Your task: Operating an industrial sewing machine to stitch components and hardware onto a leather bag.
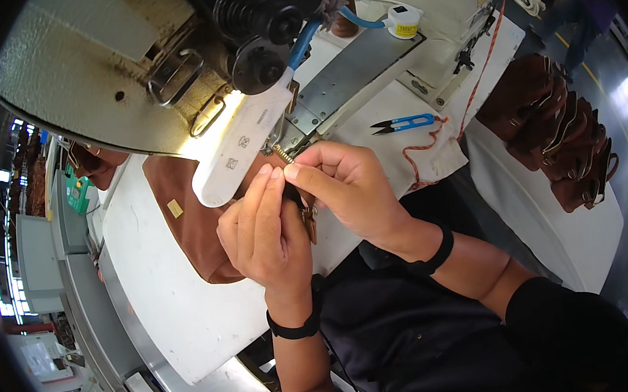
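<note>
My left hand [263,230] and my right hand [350,185] meet just in front of the sewing machine's needle area. Both are closed, fingertips pinching a zipper [283,154] whose short gold-coloured row of teeth runs up toward the presser foot. Its tape is mostly hidden by my fingers. A metal zipper pull [310,225] dangles below, between the hands. Left of them, a brown leather piece [194,229] with a small yellow tag lies on the white table and reaches under the machine head. The sewing machine [116,71] looms over the work, its lamp lit.
Blue thread snips [402,123] lie to the right, tied to a red-and-white cord [429,145]. A small white bottle [403,22] stands on the machine bed. Several brown leather bags [555,130] are piled on a white surface at far right. Another person [589,8] is beyond.
</note>
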### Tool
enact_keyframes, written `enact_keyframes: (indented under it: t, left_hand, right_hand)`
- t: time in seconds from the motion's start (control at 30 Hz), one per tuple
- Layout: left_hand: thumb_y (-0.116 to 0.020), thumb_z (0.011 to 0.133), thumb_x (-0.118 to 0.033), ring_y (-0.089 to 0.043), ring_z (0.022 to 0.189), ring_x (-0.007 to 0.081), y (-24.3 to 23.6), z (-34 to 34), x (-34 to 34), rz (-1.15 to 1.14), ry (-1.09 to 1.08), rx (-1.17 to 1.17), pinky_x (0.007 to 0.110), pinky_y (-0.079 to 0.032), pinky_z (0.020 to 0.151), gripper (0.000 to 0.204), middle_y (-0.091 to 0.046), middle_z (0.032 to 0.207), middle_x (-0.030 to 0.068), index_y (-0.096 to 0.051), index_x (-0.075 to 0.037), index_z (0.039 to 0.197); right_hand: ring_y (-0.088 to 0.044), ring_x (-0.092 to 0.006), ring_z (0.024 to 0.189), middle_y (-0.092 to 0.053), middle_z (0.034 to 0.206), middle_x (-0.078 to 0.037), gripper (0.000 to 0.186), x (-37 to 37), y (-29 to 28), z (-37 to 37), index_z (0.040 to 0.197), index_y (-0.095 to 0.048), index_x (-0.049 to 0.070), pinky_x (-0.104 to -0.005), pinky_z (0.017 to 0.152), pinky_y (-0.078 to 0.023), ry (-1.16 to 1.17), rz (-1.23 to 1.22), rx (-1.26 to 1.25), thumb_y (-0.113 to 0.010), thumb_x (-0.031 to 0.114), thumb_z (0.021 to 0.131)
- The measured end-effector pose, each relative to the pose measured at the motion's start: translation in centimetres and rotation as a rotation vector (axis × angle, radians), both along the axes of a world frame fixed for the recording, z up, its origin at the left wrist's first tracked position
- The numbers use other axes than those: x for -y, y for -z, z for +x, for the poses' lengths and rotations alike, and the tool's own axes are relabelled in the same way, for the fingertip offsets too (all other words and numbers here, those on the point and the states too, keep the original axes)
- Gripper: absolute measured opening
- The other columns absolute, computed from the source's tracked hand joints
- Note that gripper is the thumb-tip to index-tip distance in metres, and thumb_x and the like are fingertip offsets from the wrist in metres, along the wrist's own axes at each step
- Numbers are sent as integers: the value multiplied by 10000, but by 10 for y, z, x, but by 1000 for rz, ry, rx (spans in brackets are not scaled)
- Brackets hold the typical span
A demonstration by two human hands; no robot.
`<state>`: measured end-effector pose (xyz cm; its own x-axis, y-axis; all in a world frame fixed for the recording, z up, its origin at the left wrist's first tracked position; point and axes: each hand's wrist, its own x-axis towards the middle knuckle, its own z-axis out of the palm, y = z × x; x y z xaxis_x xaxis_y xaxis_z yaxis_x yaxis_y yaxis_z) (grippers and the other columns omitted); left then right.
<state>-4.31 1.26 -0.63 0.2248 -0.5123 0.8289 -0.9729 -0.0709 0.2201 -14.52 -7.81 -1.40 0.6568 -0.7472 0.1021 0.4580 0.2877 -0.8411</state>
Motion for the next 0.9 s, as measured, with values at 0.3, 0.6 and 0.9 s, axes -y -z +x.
enact_keyframes:
  t: [0.3,0.6,0.9]
  left_hand:
    - [-760,814,61,-667,921,206,-6,6,5,-13,17,-50,314,-505,846,328,-802,1151,54,-802,-56,1118]
    - [-745,862,75,-710,948,238,0,10,14,-109,86,-186,332,-541,854,273,-808,1094,81,-795,-52,1099]
    - [-751,884,55,-735,998,223,-4,4,16,-44,-28,-243,335,-559,886,237,-818,1101,75,-809,-44,1091]
  right_hand:
    - [-587,-33,675,-703,815,2,145,1,-10,9,1002,-727,-1,-195,599,-453,36,19,12,-710,138,1039]
    - [-606,-49,674,-709,794,-22,164,7,-17,6,950,-745,-20,-203,602,-471,43,28,-78,-686,109,1033]
    - [-617,-61,620,-705,732,-38,288,14,-22,3,858,-719,-58,-239,552,-504,11,-5,-114,-669,162,1036]
